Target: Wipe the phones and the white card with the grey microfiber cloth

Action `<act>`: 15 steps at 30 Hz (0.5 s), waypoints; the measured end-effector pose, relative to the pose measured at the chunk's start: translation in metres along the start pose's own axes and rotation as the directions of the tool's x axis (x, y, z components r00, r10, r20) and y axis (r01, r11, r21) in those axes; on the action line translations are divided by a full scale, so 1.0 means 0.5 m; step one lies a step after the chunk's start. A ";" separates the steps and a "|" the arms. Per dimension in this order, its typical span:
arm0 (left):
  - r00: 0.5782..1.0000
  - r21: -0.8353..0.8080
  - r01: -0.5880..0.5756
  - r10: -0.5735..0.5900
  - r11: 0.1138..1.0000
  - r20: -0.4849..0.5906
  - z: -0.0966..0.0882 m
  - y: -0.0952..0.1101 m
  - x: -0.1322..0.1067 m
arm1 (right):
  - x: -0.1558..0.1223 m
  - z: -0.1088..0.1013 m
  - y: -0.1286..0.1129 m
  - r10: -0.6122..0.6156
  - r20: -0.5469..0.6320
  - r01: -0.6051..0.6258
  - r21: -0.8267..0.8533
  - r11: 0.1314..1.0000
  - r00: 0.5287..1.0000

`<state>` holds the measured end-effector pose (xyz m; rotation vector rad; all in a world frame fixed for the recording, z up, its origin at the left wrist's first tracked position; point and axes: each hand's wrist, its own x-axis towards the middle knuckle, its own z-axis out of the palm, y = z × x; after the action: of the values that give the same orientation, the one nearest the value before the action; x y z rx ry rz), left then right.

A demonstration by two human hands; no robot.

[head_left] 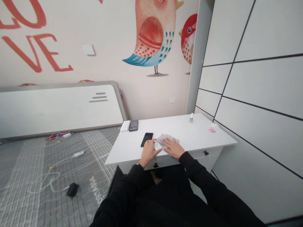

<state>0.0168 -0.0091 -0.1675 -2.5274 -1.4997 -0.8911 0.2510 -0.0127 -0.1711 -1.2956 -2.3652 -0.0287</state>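
A grey cloth (168, 138) lies flat on the white desk (189, 135), close to the near edge and a little left of the desk's middle. The right hand (173, 147) rests palm down on the cloth's near part, fingers spread loosely and lying flat, gripping nothing. Just at 9 o'clock of that hand, a small white object (157, 145) sits partly under the cloth's left edge; what it is cannot be made out. The left hand (148, 151) lies over the near-left side of this object, fingers gently bent and close together, their tips touching it; whether they pinch it or only press on it cannot be told.

At 11 o'clock of the left hand, just beside its fingertips, a black phone (147, 139) lies face up with a dark screen. Farther out at 11 o'clock, on the desk's far-left corner, a second dark device (133, 125) lies beside a white box (125, 125), the two touching or nearly so. At 1 o'clock of the cloth, well apart by the far edge, stands a small white bottle (191, 118) with a blue label. At 2 o'clock, near the wall-side edge, lies a pink slip (212, 130) with something white on it.

Below the desk's near edge, two black drawer pulls show. At 9 o'clock, down on the striped grey mat (35, 164), white cables (50, 176) trail beside a black adapter (72, 189).
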 end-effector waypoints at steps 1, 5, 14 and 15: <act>1.000 0.004 -0.006 0.006 1.000 0.001 -0.002 0.001 0.001 | -0.001 0.000 -0.004 -0.007 -0.005 0.007 0.010 1.000 1.000; 0.999 0.028 -0.048 0.048 0.998 0.009 -0.011 0.007 0.003 | 0.017 -0.005 -0.013 0.012 -0.059 -0.009 0.055 0.998 0.998; 0.997 0.007 -0.046 0.045 0.999 0.056 -0.002 0.005 -0.002 | -0.115 0.000 0.007 0.195 -0.159 -0.155 0.231 0.960 0.968; 0.997 -0.002 -0.039 0.039 0.999 0.062 0.000 0.005 -0.002 | -0.159 0.010 0.002 0.210 -0.141 -0.173 0.237 0.956 0.968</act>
<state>0.0185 -0.0112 -0.1675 -2.5978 -1.4614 -0.8157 0.2868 -0.0743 -0.2063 -1.3507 -2.0303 0.1777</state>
